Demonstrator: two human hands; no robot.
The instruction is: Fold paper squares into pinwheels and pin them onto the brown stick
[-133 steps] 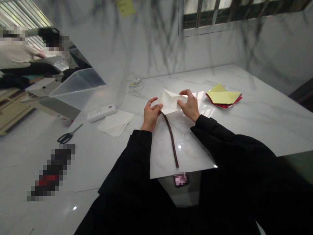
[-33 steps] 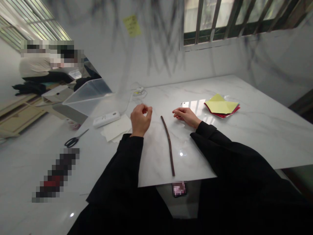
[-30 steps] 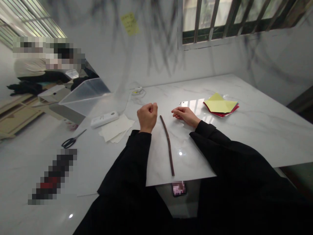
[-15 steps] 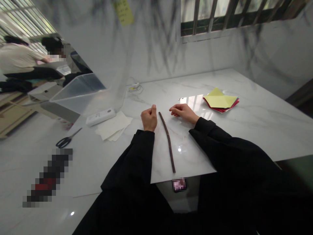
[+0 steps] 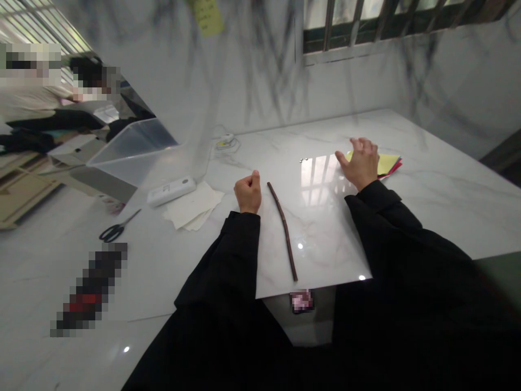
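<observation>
My left hand point(image 5: 248, 194) rests on the white table as a loose fist with the thumb up, and no object shows in it. Just right of it lies a thin brown stick point(image 5: 284, 225), slightly bent, running toward the table's near edge. My right hand point(image 5: 362, 163) is open, fingers spread, at a stack of coloured paper point(image 5: 388, 163) with yellow on top and red beneath. The hand covers the stack's left part; whether it touches the paper I cannot tell.
Left of my left hand are cream paper sheets point(image 5: 195, 209), a white power strip point(image 5: 171, 191) and scissors point(image 5: 118, 228). A clear plastic box point(image 5: 134, 149) stands farther back. A cable point(image 5: 228, 142) lies by the wall. Two people point(image 5: 36, 103) sit at the far left.
My right hand has moved right and away from me, from beside the stick to the coloured paper, and its fingers have spread. My left hand stays a fist beside the stick.
</observation>
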